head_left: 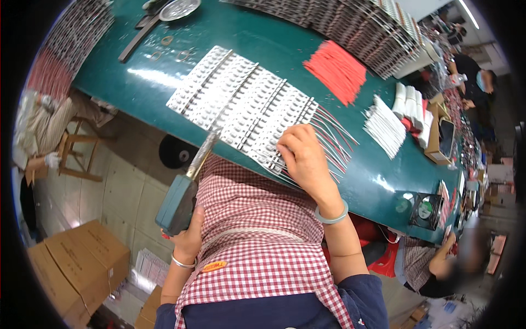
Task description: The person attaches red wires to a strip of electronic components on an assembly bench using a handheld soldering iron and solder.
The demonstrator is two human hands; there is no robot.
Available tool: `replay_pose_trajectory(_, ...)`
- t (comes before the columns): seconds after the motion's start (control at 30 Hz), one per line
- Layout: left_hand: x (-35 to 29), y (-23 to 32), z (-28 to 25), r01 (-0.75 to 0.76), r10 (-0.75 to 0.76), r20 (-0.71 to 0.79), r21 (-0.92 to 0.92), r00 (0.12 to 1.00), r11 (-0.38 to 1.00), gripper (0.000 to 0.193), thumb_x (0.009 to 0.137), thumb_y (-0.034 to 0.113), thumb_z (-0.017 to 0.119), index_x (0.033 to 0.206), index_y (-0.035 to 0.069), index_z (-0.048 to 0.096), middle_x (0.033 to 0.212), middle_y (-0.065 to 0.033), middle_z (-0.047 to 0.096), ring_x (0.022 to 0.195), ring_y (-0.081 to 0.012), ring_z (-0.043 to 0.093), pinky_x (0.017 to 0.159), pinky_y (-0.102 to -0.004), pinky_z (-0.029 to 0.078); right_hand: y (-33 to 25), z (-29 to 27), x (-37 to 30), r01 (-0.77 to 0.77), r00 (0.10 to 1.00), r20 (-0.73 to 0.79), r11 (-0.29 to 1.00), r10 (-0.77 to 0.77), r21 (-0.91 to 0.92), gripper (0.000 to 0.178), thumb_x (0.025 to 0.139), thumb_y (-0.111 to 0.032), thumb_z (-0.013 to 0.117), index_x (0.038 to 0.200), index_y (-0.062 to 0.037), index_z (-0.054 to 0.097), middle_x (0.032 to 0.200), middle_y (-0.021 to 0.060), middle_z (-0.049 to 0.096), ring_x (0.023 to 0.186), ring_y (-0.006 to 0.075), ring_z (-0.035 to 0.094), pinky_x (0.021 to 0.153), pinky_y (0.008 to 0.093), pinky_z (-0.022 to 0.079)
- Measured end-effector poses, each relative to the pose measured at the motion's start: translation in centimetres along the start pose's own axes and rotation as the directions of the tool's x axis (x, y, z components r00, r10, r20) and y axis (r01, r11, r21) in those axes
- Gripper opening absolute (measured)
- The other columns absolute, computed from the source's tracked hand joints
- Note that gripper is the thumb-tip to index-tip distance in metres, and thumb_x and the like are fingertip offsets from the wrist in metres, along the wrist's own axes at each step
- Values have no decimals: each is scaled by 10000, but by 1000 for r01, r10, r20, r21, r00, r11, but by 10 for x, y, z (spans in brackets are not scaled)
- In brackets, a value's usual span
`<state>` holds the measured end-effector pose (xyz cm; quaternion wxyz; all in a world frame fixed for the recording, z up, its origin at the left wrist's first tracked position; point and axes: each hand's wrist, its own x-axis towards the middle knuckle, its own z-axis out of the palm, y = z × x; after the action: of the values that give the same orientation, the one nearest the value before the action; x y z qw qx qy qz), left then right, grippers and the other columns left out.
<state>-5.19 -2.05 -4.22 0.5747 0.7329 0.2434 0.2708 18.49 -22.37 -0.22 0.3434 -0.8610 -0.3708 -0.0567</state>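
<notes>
My left hand [188, 237] grips a dark green soldering gun [178, 200] with a long metal barrel. Its tip reaches the front edge of a white panel [230, 101], which carries rows of small raised parts and thin dark strips. My right hand [304, 156] rests over the panel's right end with fingers curled and pinched. What lies between those fingertips is hidden. Thin red and white wires [334, 137] fan out from that end of the panel, partly beneath my right hand.
Bundles of red tubes [337, 71] and white tubes [385, 126] lie on the green table [246, 52]. Behind stand stacked panels [350, 30]; a metal dish [179, 9] sits at the far left. A cardboard box [440, 134] stands right. Other people sit at both sides.
</notes>
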Motion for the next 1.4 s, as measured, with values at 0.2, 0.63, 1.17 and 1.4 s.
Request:
replay_pose_trajectory(0.2, 12, 5, 11, -81, 81, -9, -6, 997, 997, 354, 901, -35, 680, 1246, -27, 605, 1060, -86, 671, 643, -78, 544, 547, -231, 449, 28, -32, -8, -42, 968, -247, 999, 45, 17, 98, 815, 14, 709, 894, -34, 677, 948, 106, 664, 926, 310, 618, 811, 413, 510)
replay_pose_trajectory(0.63, 24, 21, 17, -86, 82, 51, 67, 995, 994, 328, 898, -10, 709, 1219, -19, 643, 844, -25, 637, 645, -76, 548, 573, -231, 442, 155, -109, -54, -282, 941, -331, 707, 72, -648, 204, 819, 6, 678, 1022, -1, 691, 991, 130, 635, 946, 332, 594, 817, 424, 505)
replay_pose_trajectory(1.17, 36, 35, 22, -224, 225, 8, 94, 974, 970, 186, 829, 60, 789, 992, -6, 728, 892, -90, 734, 716, -174, 694, 651, -285, 541, 166, -111, -54, -290, 913, -409, 699, -5, -654, 110, 868, -54, 683, 968, -92, 709, 902, 92, 650, 848, 301, 642, 726, 419, 511)
replay_pose_trajectory(1.4, 38, 43, 24, -212, 212, 36, -18, 977, 977, 178, 830, 6, 766, 995, -30, 707, 901, -93, 700, 749, -144, 667, 663, -265, 522, 158, -132, -44, -180, 953, -301, 765, -19, -618, 127, 868, -26, 655, 975, -66, 709, 892, 108, 637, 803, 313, 645, 690, 408, 511)
